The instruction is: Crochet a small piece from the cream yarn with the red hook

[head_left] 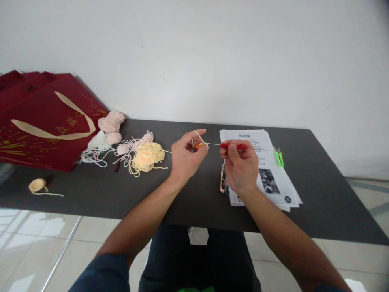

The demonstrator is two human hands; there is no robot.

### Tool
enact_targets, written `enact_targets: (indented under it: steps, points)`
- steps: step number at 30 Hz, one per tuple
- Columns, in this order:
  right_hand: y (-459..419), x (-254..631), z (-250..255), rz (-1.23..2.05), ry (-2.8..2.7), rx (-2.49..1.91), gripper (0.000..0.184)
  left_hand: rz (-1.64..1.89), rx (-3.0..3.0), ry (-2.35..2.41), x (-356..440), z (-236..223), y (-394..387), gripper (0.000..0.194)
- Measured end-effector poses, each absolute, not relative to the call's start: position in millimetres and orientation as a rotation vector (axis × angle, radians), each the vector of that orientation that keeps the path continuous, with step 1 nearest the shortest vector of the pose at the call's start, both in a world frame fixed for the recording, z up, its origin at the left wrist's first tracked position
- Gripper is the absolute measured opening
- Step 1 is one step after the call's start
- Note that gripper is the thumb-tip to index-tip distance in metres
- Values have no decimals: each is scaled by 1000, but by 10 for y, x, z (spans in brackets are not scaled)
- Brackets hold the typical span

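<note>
My left hand point(190, 151) is raised over the dark table, its thumb and fingers pinched on cream yarn point(199, 135) that loops over the index finger. Something small and orange point(198, 146) shows between those fingers; most of it is hidden. My right hand point(241, 166) grips a crochet hook by its red handle point(233, 146). The hook's thin metal shaft point(214, 144) points left and reaches the yarn at my left fingertips. A ball of pale yellow yarn point(148, 156) lies left of my left hand, with a strand running toward it.
Printed sheets point(275, 178) lie under my right hand, with green thread snips point(278, 156) on their right edge and scissors point(223, 178) at their left. Pink yarn point(111, 121), white yarn point(96, 147) and red gift bags point(57, 121) stand left. A small cream crocheted piece point(37, 185) sits near the front edge.
</note>
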State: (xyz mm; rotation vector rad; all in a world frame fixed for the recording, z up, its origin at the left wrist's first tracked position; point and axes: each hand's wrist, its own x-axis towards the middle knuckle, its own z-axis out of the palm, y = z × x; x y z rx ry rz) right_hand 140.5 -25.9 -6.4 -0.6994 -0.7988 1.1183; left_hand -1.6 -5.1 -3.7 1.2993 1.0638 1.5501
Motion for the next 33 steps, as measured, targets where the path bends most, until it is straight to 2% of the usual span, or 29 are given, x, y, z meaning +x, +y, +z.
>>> enact_targets:
  steps: [16,33]
  points:
    - [-275,1393,-50,1158,-826,-720,17,1517,1246,982,-14,-26,-64,35]
    - [-232,1486,-70,1050,-836,-706,19,1586,1199,985,2,-60,-37,33]
